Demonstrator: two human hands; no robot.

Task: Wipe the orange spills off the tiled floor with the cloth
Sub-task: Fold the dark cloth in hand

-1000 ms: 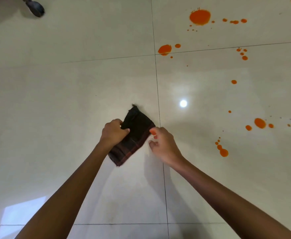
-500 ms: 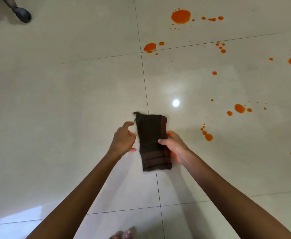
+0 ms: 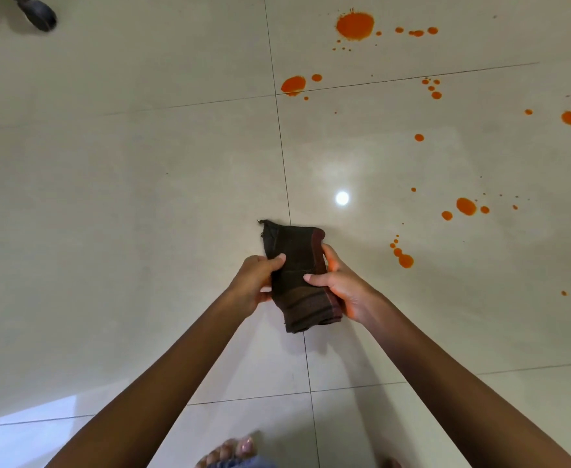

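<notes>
Cloth, dark and folded into a narrow pad, is hanging in the air above the tiled floor, touching none of the spills. Half a second ago only the right hand was holding it while the left hand was hovering open beside it. Now both are gripping it, each thumb pressing on the top face and the other fingers wrapping behind. The person is probably squaring up the pad and not yet wiping: the orange spills are lying untouched, the nearest cluster showing just right of the right hand. Fingertips behind the cloth are staying hidden, so the firmness of the grip is hard to judge. Frame edges are cutting off the toes and a dark caster.
</notes>
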